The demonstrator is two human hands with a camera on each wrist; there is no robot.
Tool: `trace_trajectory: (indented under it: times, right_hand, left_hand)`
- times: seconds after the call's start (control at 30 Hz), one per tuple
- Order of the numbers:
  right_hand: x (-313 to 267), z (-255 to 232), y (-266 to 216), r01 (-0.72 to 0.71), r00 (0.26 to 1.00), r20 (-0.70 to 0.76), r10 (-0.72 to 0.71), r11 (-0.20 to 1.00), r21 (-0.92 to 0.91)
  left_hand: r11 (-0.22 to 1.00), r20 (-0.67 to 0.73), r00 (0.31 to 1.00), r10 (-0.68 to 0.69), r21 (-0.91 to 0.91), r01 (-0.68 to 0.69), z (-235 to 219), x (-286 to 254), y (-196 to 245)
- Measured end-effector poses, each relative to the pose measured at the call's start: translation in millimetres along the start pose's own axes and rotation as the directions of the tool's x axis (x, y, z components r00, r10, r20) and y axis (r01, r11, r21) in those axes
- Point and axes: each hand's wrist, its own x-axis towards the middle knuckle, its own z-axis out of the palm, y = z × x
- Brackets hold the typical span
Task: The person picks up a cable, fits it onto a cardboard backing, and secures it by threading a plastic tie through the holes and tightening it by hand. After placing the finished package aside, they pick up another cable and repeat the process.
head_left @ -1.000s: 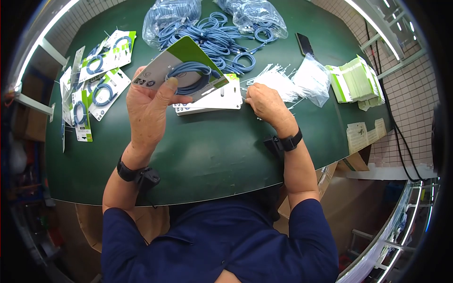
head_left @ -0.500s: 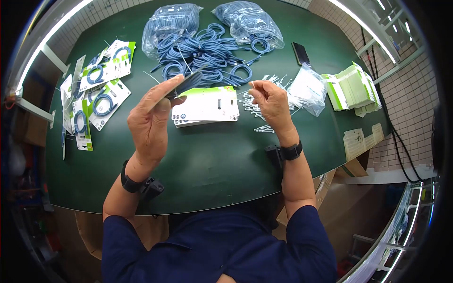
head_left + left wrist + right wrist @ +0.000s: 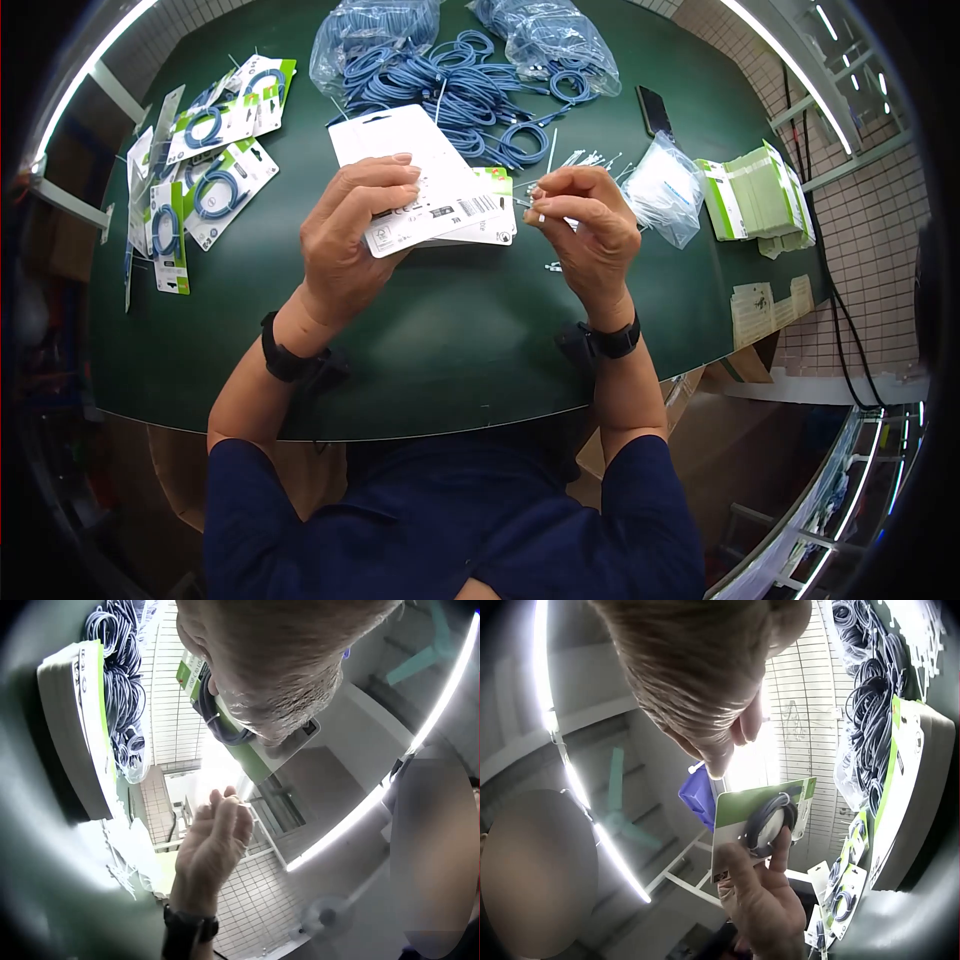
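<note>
The left hand (image 3: 350,225) grips a cardboard card (image 3: 400,150), whose white printed back faces up in the head view. In the right wrist view a coiled blue cable (image 3: 769,825) lies against the card's green and white front, under the left fingers. To the right of the card, the right hand (image 3: 590,235) pinches a thin white cable tie (image 3: 553,150) between thumb and fingertips, apart from the card. Beneath the held card lies a stack of cards (image 3: 497,232). Beyond the right hand are loose white ties (image 3: 590,160).
Blue cables (image 3: 440,90) lie heaped at the back beside two clear bags (image 3: 370,40). Carded cables (image 3: 215,190) cover the left side. A phone (image 3: 654,110), a plastic bag of ties (image 3: 665,190) and green-white cards (image 3: 755,195) lie on the right.
The left hand has turned the card from edge-on to back side up and moved slightly right. The right hand, with a tie now visible in its pinch, has shifted a little toward the person.
</note>
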Motion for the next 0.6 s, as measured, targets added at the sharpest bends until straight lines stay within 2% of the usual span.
trace_trajectory:
  times: [0.1, 0.17, 0.23, 0.37, 0.6]
  right_hand:
    - [0.9, -2.5, -8.7, 0.11, 0.994, 0.0, -0.11, 0.993, 0.038]
    - [-0.4, -0.4, -14.2, 0.134, 0.991, -0.022, -0.133, 0.985, 0.109]
    - [-5.5, 4.5, -21.1, 0.162, 0.986, -0.072, -0.15, 0.964, 0.211]
    - [-7.7, 6.4, -36.2, 0.154, 0.988, -0.008, -0.157, 0.958, 0.242]
    - [-10.7, 16.9, -36.3, 0.163, 0.986, -0.025, -0.162, 0.943, 0.292]
  left_hand:
    - [0.997, 0.026, 0.997, 0.068, 0.045, -0.069, 3.8, -4.0, -7.6]
    - [0.989, 0.045, 0.994, 0.095, 0.108, -0.099, -1.3, -6.3, -12.4]
    - [0.995, 0.052, 0.994, 0.097, 0.034, -0.099, -0.7, -7.6, -12.1]
    - [0.991, 0.057, 0.989, 0.136, 0.009, -0.137, 1.6, -13.2, -18.4]
    - [0.988, 0.042, 0.988, 0.151, 0.024, -0.152, 3.1, -8.5, -12.1]
